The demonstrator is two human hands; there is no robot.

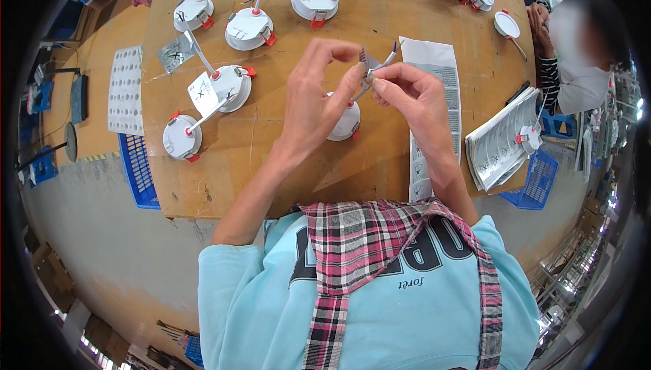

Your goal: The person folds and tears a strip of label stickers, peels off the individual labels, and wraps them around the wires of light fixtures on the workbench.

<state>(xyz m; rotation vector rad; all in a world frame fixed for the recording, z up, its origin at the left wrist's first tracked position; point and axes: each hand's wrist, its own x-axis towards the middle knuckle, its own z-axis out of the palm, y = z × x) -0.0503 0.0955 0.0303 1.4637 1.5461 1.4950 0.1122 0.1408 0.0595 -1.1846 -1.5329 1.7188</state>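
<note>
Below my fingers, a round white downlight (346, 123) with red clips lies on the brown table. Its white cable (389, 57) rises between my hands and ends in a blue wire. My left hand (313, 92) has thumb and forefinger at a small silvery label (370, 62) beside the cable. Closed in a pinch, my right hand (422, 99) grips the label's other side against the cable. The fingertips partly cover the label. A long printed label strip (441, 78) lies under and beyond my right forearm.
Several more downlights (249, 29) with cables, some tagged, cover the table's left and far sides. A stack of label sheets (491, 146) carries a small lamp (529, 139) at right. A co-worker's hands (539, 24) rest at the far-right edge. Blue baskets (135, 173) flank the table.
</note>
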